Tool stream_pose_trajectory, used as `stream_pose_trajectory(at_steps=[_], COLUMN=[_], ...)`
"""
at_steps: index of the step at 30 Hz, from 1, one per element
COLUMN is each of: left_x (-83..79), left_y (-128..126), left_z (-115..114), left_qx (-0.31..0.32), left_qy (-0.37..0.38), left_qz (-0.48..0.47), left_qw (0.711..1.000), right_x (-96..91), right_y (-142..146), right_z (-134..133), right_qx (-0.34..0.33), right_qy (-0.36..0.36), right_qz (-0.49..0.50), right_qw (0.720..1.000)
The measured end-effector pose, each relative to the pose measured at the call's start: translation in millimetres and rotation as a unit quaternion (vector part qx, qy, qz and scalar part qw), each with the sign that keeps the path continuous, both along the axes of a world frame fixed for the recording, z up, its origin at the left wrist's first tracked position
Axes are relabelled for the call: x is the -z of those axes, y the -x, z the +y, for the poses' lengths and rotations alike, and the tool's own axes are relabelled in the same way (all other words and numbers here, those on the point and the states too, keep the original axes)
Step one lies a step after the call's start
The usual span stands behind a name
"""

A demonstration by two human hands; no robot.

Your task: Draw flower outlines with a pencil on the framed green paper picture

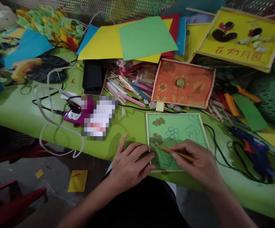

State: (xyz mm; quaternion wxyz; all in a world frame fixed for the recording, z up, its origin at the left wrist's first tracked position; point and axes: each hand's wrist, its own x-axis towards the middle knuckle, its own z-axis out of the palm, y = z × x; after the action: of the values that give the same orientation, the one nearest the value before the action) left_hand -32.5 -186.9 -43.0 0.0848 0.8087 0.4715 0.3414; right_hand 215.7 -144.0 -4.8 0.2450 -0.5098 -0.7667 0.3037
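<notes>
A green picture panel [175, 126] with a thin wooden border lies near the table's front edge. Outlined flowers and leaves cover it, with brown colouring on the cloud-like shape at top left and the flower below it. My right hand [196, 158] grips a slim golden-brown pen [175, 152], whose tip rests at that lower brown flower. My left hand [134, 161] lies with fingers spread across the panel's left border, the fingertips on the green sheet. Part of the lower right of the drawing is hidden behind my right hand.
Right of the panel lies a blue glue gun [256, 152] with a trailing black cord. A purple power strip [77, 115] with looping white cable is at left. An orange framed picture [183, 83], pens, sticks and coloured paper [148, 38] crowd the back. A red chair [16, 202] stands below.
</notes>
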Motion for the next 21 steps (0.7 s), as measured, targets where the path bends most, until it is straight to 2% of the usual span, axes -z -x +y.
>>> stream_pose_trajectory(at_steps=[21], left_x=[2.7], left_y=[0.0], left_z=[0.3], left_qx=[0.001], left_qy=[-0.003], left_qz=[0.003], left_qw=[1.0], right_x=[0.0], right_y=[-2.1], right_z=[0.3], right_qx=[0.003], right_qy=[-0.002], right_qz=[-0.002], right_qw=[1.0])
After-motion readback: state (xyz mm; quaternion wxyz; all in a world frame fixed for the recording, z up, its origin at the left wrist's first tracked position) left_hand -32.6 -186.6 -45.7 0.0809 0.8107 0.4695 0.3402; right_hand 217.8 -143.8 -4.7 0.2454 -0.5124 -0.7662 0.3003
